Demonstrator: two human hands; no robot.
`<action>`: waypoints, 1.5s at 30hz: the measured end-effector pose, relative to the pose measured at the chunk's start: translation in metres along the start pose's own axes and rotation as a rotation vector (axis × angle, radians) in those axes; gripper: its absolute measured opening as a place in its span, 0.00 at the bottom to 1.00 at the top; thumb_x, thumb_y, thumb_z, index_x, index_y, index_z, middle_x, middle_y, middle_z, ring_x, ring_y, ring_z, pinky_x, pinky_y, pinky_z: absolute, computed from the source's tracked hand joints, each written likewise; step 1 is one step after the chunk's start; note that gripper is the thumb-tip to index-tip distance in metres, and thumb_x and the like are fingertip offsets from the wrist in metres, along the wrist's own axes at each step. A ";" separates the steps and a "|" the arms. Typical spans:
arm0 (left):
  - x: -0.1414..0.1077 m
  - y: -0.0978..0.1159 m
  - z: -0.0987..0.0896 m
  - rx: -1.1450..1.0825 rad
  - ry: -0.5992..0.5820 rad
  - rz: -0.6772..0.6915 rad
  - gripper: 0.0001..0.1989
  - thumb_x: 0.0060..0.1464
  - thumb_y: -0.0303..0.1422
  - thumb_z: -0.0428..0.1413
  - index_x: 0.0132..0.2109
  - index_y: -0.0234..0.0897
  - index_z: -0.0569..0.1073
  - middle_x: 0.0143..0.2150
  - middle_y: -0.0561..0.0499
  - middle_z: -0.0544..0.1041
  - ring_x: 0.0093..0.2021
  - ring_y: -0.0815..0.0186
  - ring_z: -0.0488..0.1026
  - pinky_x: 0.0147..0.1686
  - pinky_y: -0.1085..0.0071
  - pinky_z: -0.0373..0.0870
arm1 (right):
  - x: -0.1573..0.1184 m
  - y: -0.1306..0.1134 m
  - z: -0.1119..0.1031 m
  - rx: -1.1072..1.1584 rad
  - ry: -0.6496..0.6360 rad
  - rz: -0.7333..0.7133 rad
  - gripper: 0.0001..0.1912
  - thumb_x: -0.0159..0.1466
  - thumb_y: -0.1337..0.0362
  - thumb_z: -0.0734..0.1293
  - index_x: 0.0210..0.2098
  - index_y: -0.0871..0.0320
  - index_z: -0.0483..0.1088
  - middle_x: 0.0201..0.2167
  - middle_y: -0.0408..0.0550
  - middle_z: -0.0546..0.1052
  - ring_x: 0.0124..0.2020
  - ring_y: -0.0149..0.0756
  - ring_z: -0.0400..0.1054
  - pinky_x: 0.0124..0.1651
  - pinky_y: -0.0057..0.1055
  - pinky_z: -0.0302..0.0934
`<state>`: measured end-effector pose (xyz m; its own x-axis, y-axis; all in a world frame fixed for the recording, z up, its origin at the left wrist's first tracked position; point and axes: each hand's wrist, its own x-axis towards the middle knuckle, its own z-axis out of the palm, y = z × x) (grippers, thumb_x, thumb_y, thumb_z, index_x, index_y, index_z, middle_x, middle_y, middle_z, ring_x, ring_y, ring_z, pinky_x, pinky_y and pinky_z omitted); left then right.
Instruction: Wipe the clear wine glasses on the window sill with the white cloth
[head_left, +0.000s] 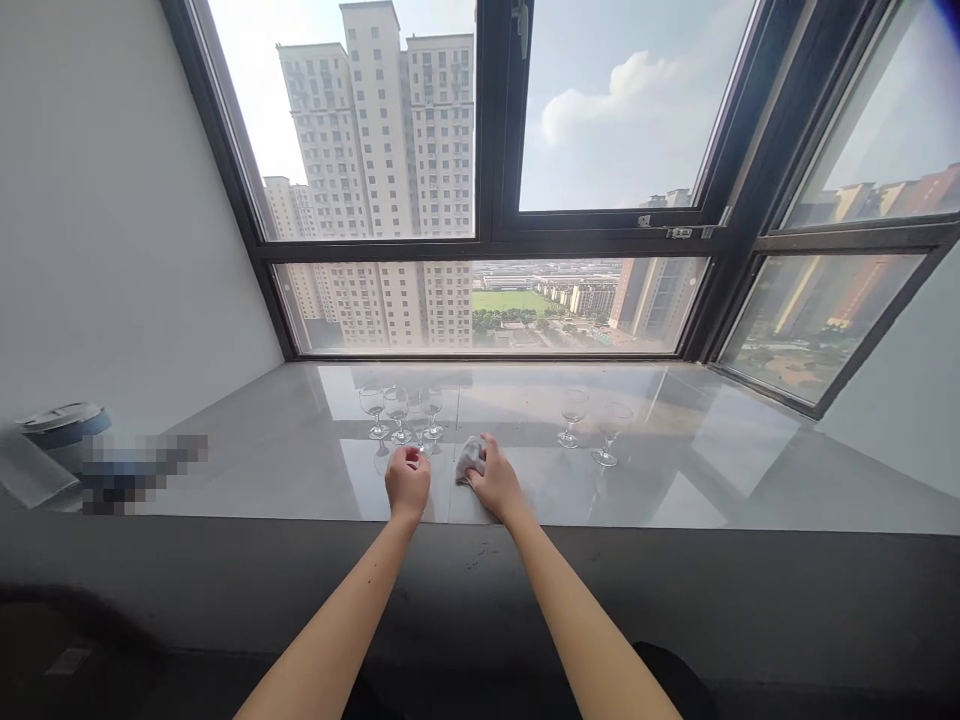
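Observation:
My left hand point(408, 483) is closed in a pinch above the sill, near its front edge. Something clear and thin shows at its fingertips, too faint to name. Just beyond it stands a small group of clear stemmed glasses, among them a left glass point(378, 431) and a right glass point(433, 431), upright on their feet. To the right, my right hand point(498, 484) grips a crumpled grey-white cloth point(470, 461). The cloth is bunched under the fingers and thumb; whether anything is inside it is hidden. The two hands are apart.
Two more stemmed glasses, a nearer one point(604, 457) and a farther one point(568, 440), stand upright to the right on the glossy tiled sill point(255, 440). A blue-and-white roll-like object point(64, 425) lies at far left beside a blurred patch. Dark-framed windows rise behind.

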<state>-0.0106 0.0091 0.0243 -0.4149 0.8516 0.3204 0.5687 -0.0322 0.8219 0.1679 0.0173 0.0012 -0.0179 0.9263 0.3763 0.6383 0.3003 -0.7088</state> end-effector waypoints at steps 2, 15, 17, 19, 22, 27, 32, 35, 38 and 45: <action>0.011 0.000 0.000 0.055 0.027 -0.080 0.17 0.51 0.36 0.54 0.48 0.38 0.68 0.47 0.44 0.74 0.41 0.61 0.72 0.36 0.69 0.65 | 0.000 -0.001 0.001 -0.014 0.003 -0.004 0.34 0.58 0.65 0.65 0.62 0.55 0.51 0.46 0.52 0.72 0.48 0.43 0.67 0.48 0.34 0.58; 0.057 0.000 0.016 0.094 -0.209 -0.060 0.07 0.49 0.35 0.56 0.35 0.37 0.73 0.36 0.47 0.79 0.32 0.64 0.74 0.30 0.72 0.62 | -0.001 -0.009 -0.004 -0.078 0.005 -0.013 0.30 0.59 0.63 0.65 0.59 0.54 0.54 0.45 0.53 0.73 0.45 0.43 0.67 0.42 0.32 0.57; 0.052 0.000 0.013 0.122 -0.227 -0.029 0.06 0.49 0.35 0.56 0.33 0.37 0.73 0.32 0.48 0.78 0.31 0.65 0.73 0.30 0.72 0.61 | -0.001 -0.009 -0.004 -0.073 0.006 -0.018 0.30 0.59 0.63 0.65 0.59 0.54 0.54 0.46 0.53 0.73 0.45 0.43 0.67 0.42 0.32 0.57; 0.040 -0.001 0.008 0.159 -0.250 0.031 0.06 0.49 0.35 0.56 0.34 0.38 0.74 0.31 0.48 0.78 0.32 0.64 0.73 0.32 0.72 0.61 | 0.000 -0.008 -0.003 -0.070 0.009 -0.012 0.30 0.59 0.63 0.65 0.59 0.54 0.54 0.46 0.53 0.73 0.45 0.43 0.67 0.43 0.32 0.57; 0.014 -0.003 0.000 0.209 -0.285 0.135 0.09 0.51 0.36 0.55 0.38 0.39 0.75 0.34 0.48 0.79 0.36 0.64 0.74 0.35 0.71 0.62 | 0.000 -0.008 -0.003 -0.070 0.014 0.001 0.30 0.59 0.63 0.65 0.59 0.55 0.54 0.46 0.54 0.73 0.45 0.43 0.67 0.43 0.32 0.57; -0.022 -0.003 -0.004 0.315 -0.202 0.298 0.11 0.56 0.37 0.51 0.42 0.39 0.74 0.37 0.48 0.78 0.35 0.63 0.73 0.34 0.71 0.62 | 0.000 -0.008 -0.005 -0.064 0.015 0.001 0.30 0.59 0.63 0.65 0.59 0.55 0.54 0.47 0.54 0.72 0.47 0.44 0.67 0.44 0.33 0.57; -0.034 0.003 -0.002 0.452 -0.112 0.382 0.10 0.58 0.37 0.48 0.35 0.40 0.72 0.35 0.48 0.75 0.34 0.63 0.71 0.30 0.71 0.58 | -0.001 -0.008 -0.006 -0.080 0.065 0.029 0.30 0.59 0.63 0.66 0.59 0.54 0.56 0.46 0.54 0.73 0.48 0.46 0.65 0.48 0.35 0.56; -0.036 0.003 -0.002 0.471 -0.106 0.402 0.10 0.58 0.36 0.49 0.31 0.39 0.70 0.31 0.49 0.73 0.32 0.65 0.70 0.28 0.71 0.56 | 0.000 -0.007 -0.007 -0.078 0.105 0.065 0.29 0.58 0.64 0.66 0.57 0.55 0.58 0.44 0.54 0.73 0.49 0.47 0.64 0.50 0.37 0.56; -0.036 0.000 -0.002 0.456 -0.110 0.427 0.10 0.58 0.36 0.48 0.30 0.39 0.69 0.31 0.49 0.73 0.29 0.66 0.68 0.27 0.71 0.54 | 0.000 -0.006 -0.007 -0.068 0.089 0.092 0.27 0.58 0.62 0.66 0.56 0.55 0.59 0.43 0.55 0.73 0.48 0.47 0.65 0.48 0.37 0.57; -0.037 -0.001 -0.002 0.463 -0.131 0.416 0.12 0.59 0.37 0.47 0.30 0.39 0.69 0.30 0.49 0.73 0.26 0.67 0.66 0.25 0.71 0.53 | 0.000 -0.006 -0.007 -0.057 0.092 0.097 0.27 0.57 0.61 0.66 0.56 0.54 0.59 0.41 0.52 0.73 0.47 0.45 0.65 0.47 0.35 0.57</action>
<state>0.0033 -0.0232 0.0127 -0.0192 0.8742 0.4851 0.9238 -0.1701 0.3429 0.1697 0.0134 0.0095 0.1149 0.9249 0.3625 0.6762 0.1945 -0.7106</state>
